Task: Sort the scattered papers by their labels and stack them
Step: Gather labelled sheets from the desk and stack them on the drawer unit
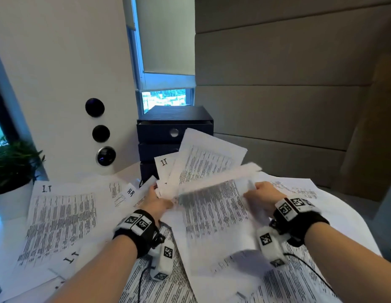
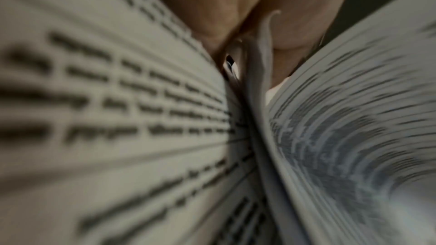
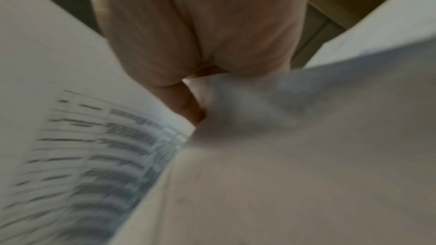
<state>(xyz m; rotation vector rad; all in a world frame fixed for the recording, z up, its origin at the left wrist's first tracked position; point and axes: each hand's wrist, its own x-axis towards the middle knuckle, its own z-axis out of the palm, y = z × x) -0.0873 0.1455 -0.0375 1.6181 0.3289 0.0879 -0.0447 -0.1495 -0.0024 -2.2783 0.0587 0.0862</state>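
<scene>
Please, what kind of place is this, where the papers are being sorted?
Probably an office or meeting room. Printed sheets labelled "IT" and "HR" lie on a white table, a black stack of document drawers stands at the back, and grey padded panels cover the wall beside a window with a roller blind.

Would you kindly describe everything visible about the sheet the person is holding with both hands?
The held sheet is white printer paper covered in dense rows of black text, blurred by motion. It is lifted above the other scattered papers, bowed, its far edge curling up. The left hand pinches its left edge while also holding a fan of other sheets; the right hand pinches its right edge. No label on it is readable.
</scene>
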